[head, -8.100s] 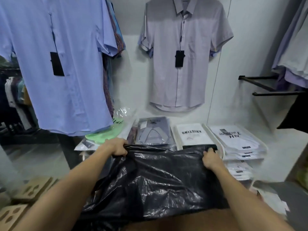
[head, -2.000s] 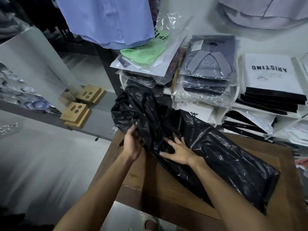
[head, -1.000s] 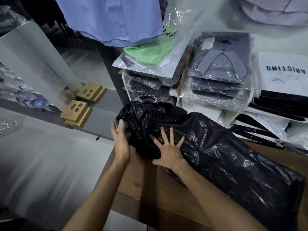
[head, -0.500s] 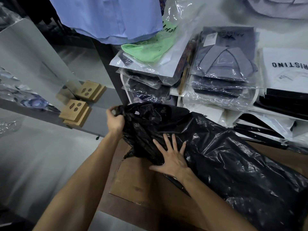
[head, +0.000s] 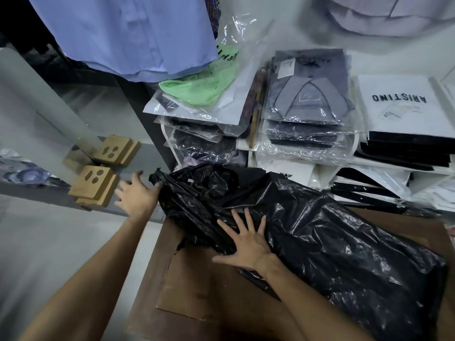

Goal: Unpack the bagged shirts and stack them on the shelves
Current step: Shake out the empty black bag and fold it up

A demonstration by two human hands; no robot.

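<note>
A big black plastic bag [head: 320, 237] lies across a brown table [head: 197, 291], its bunched mouth pointing left. My right hand [head: 246, 242] presses flat on the bag near that mouth, fingers spread. My left hand [head: 138, 193] is blurred at the bag's left tip, fingers straight, touching the plastic's edge and holding nothing. What the bag contains is hidden. Behind it, white shelves [head: 248, 146] carry stacks of bagged shirts: grey ones [head: 307, 94], a green one [head: 204, 87] and white ARISTINO packs [head: 401, 104].
A light blue shirt [head: 128, 33] hangs over the shelves' left end, and a pale shirt [head: 384, 13] hangs at the top right. Wooden blocks [head: 98, 178] sit on a grey ledge to the left. A mirror panel leans at the far left.
My left hand has let go of the bag's bunched mouth and spread its fingers beside it. The right hand stays pressed flat on the bag.
</note>
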